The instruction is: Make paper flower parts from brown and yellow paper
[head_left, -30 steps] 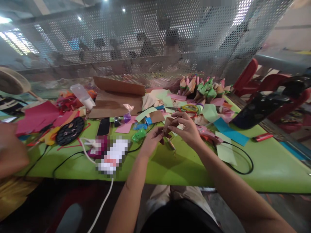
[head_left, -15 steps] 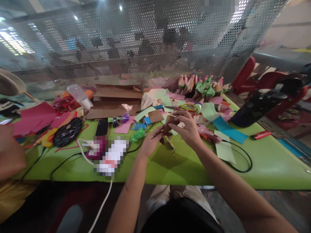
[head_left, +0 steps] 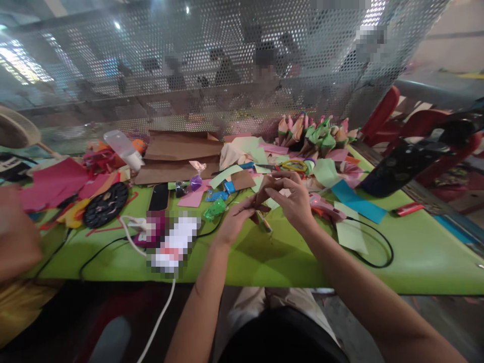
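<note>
Between my two hands is a small folded piece of brown paper (head_left: 263, 193), held above the green table (head_left: 260, 262). My left hand (head_left: 237, 218) pinches its lower left side. From the upper right, the bent fingers of my right hand (head_left: 292, 195) grip the same paper. Just below the hands lies a thin, light-coloured stick-like item (head_left: 266, 222), partly hidden. A crumpled green wrapper (head_left: 215, 209) and a flat brown paper piece (head_left: 242, 180) are left of and behind my left hand. To the right of my right hand is a pink glue gun (head_left: 327, 209) with a black cord.
Paper cones (head_left: 317, 133) stand at the back beside yellow-handled scissors (head_left: 295, 165). A black bottle (head_left: 401, 166) and a red cutter (head_left: 407, 209) are at right. Left are a phone (head_left: 159, 197), a power strip (head_left: 151, 229), a black round object (head_left: 106, 205) and another person's arm (head_left: 18, 234).
The brown paper has tilted slightly between my hands, and my right fingers have shifted a little along it. Things on the table stay where they were.
</note>
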The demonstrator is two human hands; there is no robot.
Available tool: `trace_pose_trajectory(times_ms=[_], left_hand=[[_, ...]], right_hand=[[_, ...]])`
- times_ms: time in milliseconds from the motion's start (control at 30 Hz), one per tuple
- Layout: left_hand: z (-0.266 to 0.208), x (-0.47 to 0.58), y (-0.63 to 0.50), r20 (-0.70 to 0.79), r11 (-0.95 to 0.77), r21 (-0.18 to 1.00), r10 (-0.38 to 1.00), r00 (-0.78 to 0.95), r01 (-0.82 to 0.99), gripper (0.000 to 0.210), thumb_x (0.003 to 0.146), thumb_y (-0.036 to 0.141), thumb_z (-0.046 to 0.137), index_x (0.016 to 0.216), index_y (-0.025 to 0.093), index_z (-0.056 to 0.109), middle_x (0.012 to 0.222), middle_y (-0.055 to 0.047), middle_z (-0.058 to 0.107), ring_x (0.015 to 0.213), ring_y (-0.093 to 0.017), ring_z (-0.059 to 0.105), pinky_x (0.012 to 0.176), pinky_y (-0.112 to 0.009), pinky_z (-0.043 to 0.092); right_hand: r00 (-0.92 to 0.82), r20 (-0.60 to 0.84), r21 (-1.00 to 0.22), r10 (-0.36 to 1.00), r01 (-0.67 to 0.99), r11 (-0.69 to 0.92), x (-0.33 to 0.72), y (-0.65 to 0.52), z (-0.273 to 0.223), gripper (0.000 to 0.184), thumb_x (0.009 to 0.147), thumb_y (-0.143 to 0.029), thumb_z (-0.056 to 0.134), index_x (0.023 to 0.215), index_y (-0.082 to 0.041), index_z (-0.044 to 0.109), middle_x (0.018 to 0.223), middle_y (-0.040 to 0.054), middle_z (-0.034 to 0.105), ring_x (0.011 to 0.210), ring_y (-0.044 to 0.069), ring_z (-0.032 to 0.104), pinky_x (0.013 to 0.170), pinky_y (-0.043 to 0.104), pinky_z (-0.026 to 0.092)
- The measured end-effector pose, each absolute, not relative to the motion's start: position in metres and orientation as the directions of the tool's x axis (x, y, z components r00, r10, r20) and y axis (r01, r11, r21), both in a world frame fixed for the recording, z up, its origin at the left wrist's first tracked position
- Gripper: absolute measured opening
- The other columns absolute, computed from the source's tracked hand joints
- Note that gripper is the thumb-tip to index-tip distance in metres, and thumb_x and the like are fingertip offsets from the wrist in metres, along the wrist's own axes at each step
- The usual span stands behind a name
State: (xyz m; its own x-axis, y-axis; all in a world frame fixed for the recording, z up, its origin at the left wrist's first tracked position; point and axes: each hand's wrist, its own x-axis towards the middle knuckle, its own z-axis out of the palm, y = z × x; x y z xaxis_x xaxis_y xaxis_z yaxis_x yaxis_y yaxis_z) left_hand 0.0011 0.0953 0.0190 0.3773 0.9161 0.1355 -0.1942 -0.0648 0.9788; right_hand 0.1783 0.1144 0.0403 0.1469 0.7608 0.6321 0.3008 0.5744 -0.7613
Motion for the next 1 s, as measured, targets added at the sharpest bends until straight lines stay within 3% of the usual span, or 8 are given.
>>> trace_pose_trajectory(times_ms=[133,467,733,1000], left_hand=[[0.020,0.003,0.096,0.186,-0.147,0.980,0.910,0.370,-0.131,0.052,0.088,0.036,0.068,0.138,0.019,0.064,0.110,-0.011,0.077,0.100,-0.024,0.071,0.064,-0.024,0.047],[0.014,0.002,0.099,0.226,-0.223,0.974,0.941,0.252,-0.044,0.048,0.093,0.042,0.062,0.133,0.015,0.067,0.093,-0.010,0.079,0.079,-0.018,0.067,0.060,-0.026,0.047],[0.014,0.002,0.099,0.237,-0.226,0.971,0.939,0.250,-0.071,0.045,0.091,0.040,0.065,0.130,0.017,0.069,0.090,-0.009,0.077,0.078,-0.019,0.068,0.059,-0.026,0.047],[0.018,0.001,0.099,0.201,-0.188,0.979,0.945,0.257,-0.072,0.048,0.090,0.043,0.066,0.128,0.014,0.069,0.087,-0.010,0.076,0.077,-0.020,0.066,0.061,-0.028,0.046]], right_hand=[[0.149,0.626,-0.767,0.765,0.296,0.570,0.177,0.113,0.042,0.008,0.079,-0.026,0.073,0.072,-0.024,0.069,0.100,0.0050,0.065,0.101,0.025,0.062,0.092,0.043,0.050],[0.089,0.545,-0.829,0.834,0.210,0.519,0.178,0.115,0.039,0.013,0.077,-0.031,0.074,0.068,-0.024,0.067,0.102,0.0061,0.067,0.102,0.026,0.061,0.094,0.043,0.049],[0.035,0.483,-0.863,0.875,0.190,0.469,0.181,0.118,0.040,0.022,0.075,-0.044,0.079,0.071,-0.024,0.072,0.105,0.0078,0.065,0.108,0.029,0.059,0.095,0.044,0.049],[0.008,0.439,-0.887,0.898,0.161,0.432,0.183,0.123,0.036,0.025,0.074,-0.047,0.081,0.070,-0.024,0.073,0.107,0.0067,0.065,0.109,0.028,0.058,0.096,0.045,0.047]])
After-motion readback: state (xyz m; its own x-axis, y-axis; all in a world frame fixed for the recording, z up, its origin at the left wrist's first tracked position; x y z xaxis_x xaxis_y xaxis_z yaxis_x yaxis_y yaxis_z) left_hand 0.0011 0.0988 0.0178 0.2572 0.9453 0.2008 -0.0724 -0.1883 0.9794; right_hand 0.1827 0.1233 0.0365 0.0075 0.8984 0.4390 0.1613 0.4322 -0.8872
